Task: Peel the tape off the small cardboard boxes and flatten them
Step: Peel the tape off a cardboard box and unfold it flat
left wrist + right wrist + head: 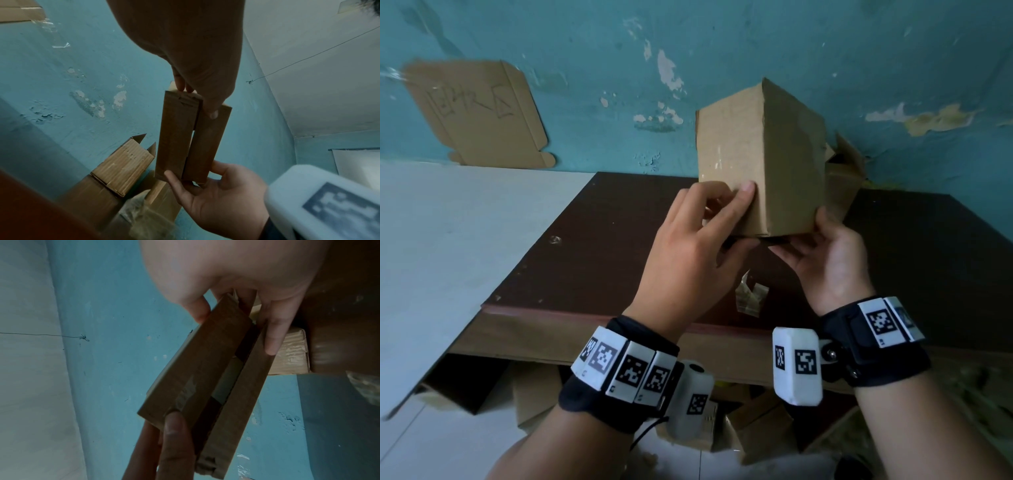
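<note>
A small brown cardboard box (753, 157) is held up in the air above the dark table (592, 257). My left hand (726, 202) grips its lower front, thumb on the front face. My right hand (804, 240) holds its lower right corner, thumb on the side and fingers underneath. A shiny strip of clear tape (719, 161) shows on the front face. From the wrist views the box's underside (185, 138) shows two flaps with a narrow gap between them (205, 378). A patch of tape (185, 394) clings to one flap.
Crumpled peeled tape (751, 296) lies on the table below the hands. Another opened box (842, 181) stands at the back against the blue wall. A flattened cardboard sheet (479, 113) leans on the wall at left. More cardboard (756, 428) sits under the table.
</note>
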